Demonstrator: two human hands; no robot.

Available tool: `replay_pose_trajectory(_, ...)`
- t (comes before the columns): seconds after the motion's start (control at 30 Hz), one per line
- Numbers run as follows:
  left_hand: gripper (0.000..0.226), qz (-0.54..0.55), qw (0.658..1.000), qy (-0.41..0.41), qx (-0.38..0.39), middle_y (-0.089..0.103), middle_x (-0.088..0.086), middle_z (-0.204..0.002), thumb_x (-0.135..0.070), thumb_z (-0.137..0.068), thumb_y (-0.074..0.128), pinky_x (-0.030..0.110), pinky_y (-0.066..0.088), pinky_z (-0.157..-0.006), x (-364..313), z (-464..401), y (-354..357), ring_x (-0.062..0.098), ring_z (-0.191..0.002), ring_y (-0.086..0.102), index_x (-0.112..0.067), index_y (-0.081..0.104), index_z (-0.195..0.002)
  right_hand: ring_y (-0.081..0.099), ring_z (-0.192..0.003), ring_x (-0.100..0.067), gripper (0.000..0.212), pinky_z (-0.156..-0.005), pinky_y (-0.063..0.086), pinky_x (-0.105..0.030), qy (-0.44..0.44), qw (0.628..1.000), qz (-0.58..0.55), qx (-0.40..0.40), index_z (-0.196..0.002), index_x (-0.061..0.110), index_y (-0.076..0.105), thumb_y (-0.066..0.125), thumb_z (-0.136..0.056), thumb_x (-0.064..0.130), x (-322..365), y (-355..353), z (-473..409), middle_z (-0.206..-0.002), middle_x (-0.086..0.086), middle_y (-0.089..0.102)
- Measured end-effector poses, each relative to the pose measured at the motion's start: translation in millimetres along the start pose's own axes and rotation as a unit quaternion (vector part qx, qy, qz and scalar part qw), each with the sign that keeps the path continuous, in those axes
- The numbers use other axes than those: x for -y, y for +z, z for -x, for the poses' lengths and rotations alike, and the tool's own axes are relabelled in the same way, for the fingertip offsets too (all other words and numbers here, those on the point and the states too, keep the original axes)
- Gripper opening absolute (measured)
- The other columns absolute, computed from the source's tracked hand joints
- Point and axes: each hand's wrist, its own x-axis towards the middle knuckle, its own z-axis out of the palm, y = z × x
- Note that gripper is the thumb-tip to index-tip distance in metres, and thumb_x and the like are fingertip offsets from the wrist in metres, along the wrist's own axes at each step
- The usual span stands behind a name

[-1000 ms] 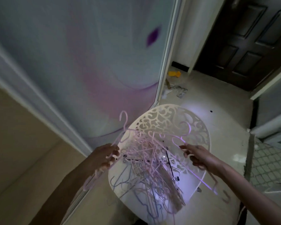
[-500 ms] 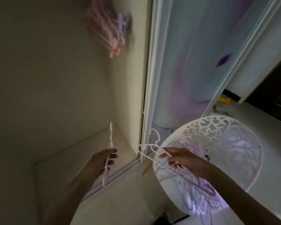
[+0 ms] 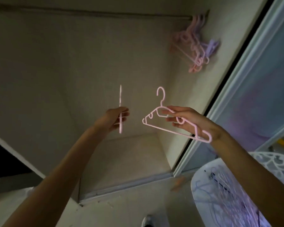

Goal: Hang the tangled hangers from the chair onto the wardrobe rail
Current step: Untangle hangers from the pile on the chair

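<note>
Left hand (image 3: 116, 119) pinching 1 pink hanger (image 3: 120, 110) edge-on at frame centre; right hand (image 3: 189, 119) curled round second hanger (image 3: 169, 123) just beside. Probably light, stiff, thin plastic; best held at the shoulder. Rail (image 3: 105, 13) at upper frame; chair (image 3: 277, 163) lower right.

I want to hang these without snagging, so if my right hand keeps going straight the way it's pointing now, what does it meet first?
The right hand, holding a pink hanger, points up and left into the wardrobe. The way looks free up to the back wall; the left hand with its own hanger sits close alongside, though depth is unclear.
</note>
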Motion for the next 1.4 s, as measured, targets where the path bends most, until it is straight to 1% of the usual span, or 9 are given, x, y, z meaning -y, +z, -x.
replay_pose_trajectory(0.2,0.022,-0.041,0.996,0.074,-0.014,0.064,-0.015,-0.048,-0.026,-0.093,0.05,0.014,0.039,-0.047,-81.4,-28.6,18.8,-0.005,-0.036,0.052,-0.021,0.06,-0.074,0.062,-0.07,-0.007,0.028,-0.067,0.039,-0.021,-0.087,0.995,0.022,-0.032,-0.095,0.013,0.071,0.066,-0.068,0.013,70.2,-11.5,-38.3,-0.097,-0.003,0.07)
replay_pose_trajectory(0.43,0.019,-0.043,0.99,0.128,-0.032,0.063,-0.016,-0.047,-0.024,-0.092,0.052,0.011,0.042,-0.044,-153.6,-75.8,54.5,0.0,-0.047,0.056,-0.019,0.061,-0.076,0.063,-0.054,-0.005,0.025,-0.048,0.042,-0.012,-0.194,0.968,0.09,-0.129,-0.111,0.01,0.066,0.063,-0.086,0.008,151.2,-55.0,-111.0,-0.09,0.001,0.067)
replay_pose_trajectory(0.57,0.017,-0.06,0.987,0.142,-0.047,0.062,-0.009,-0.072,-0.022,-0.093,0.051,0.016,0.042,-0.049,-178.0,-107.6,64.5,0.007,-0.061,0.052,-0.017,0.06,-0.079,0.063,-0.052,-0.01,0.03,-0.044,0.044,-0.013,-0.225,0.959,0.078,-0.152,-0.115,0.003,0.062,0.063,-0.084,0.004,184.6,-76.7,-163.2,-0.094,-0.01,0.065)
replay_pose_trajectory(0.7,0.015,-0.067,0.987,0.144,-0.028,0.06,-0.005,-0.078,-0.02,-0.094,0.05,0.011,0.043,-0.042,-187.0,-132.7,63.9,0.008,-0.064,0.051,-0.01,0.059,-0.099,0.058,-0.075,-0.027,0.027,-0.062,0.046,-0.027,-0.224,0.959,0.073,-0.157,-0.107,-0.007,0.062,0.064,-0.081,-0.001,200.9,-83.9,-209.7,-0.092,-0.016,0.061)
replay_pose_trajectory(0.8,0.016,-0.081,0.987,0.138,-0.023,0.061,-0.005,-0.078,-0.021,-0.094,0.05,0.014,0.043,-0.047,-193.4,-152.7,59.8,0.008,-0.063,0.051,-0.01,0.06,-0.1,0.062,-0.061,-0.017,0.022,-0.053,0.048,-0.02,-0.212,0.96,0.068,-0.173,-0.104,-0.004,0.065,0.064,-0.081,-0.001,208.0,-83.0,-228.3,-0.077,-0.005,0.067)
replay_pose_trajectory(1.0,0.016,-0.113,0.988,0.102,0.0,0.06,-0.004,-0.078,-0.02,-0.094,0.05,0.02,0.04,-0.058,-212.5,-193.5,53.3,0.009,-0.066,0.051,-0.009,0.061,-0.099,0.062,-0.075,-0.025,0.039,-0.068,0.042,-0.028,-0.162,0.958,0.124,-0.202,-0.124,-0.002,0.055,0.058,-0.085,-0.004,210.3,-98.3,-268.1,-0.1,-0.012,0.068)
replay_pose_trajectory(1.2,0.016,-0.115,0.988,0.099,0.018,0.061,-0.005,-0.078,-0.021,-0.093,0.051,0.02,0.041,-0.059,-218.4,-216.3,45.7,0.009,-0.067,0.052,-0.01,0.062,-0.098,0.064,-0.067,-0.019,0.036,-0.057,0.049,-0.025,-0.113,0.955,0.191,-0.197,-0.129,0.0,0.049,0.05,-0.093,0.007,196.0,-97.3,-281.5,-0.1,-0.011,0.066)
replay_pose_trajectory(1.27,0.016,-0.122,0.987,0.099,0.022,0.063,-0.006,-0.078,-0.022,-0.093,0.052,0.021,0.042,-0.06,-218.2,-221.4,43.9,0.008,-0.068,0.053,-0.012,0.063,-0.095,0.069,-0.073,-0.02,0.033,-0.067,0.051,-0.035,-0.121,0.918,0.296,-0.234,-0.125,0.0,0.053,0.05,-0.093,0.006,191.1,-101.3,-288.4,-0.1,-0.01,0.067)
replay_pose_trajectory(1.4,0.016,-0.139,0.985,0.095,0.027,0.064,-0.008,-0.079,-0.026,-0.093,0.052,0.021,0.043,-0.06,-218.1,-229.4,41.4,0.007,-0.07,0.055,-0.019,0.063,-0.082,0.057,-0.111,-0.029,0.032,-0.087,0.047,-0.036,-0.254,0.701,0.543,-0.387,-0.12,0.012,0.057,0.051,-0.092,0.024,204.9,-97.7,-294.9,-0.123,-0.011,0.06)
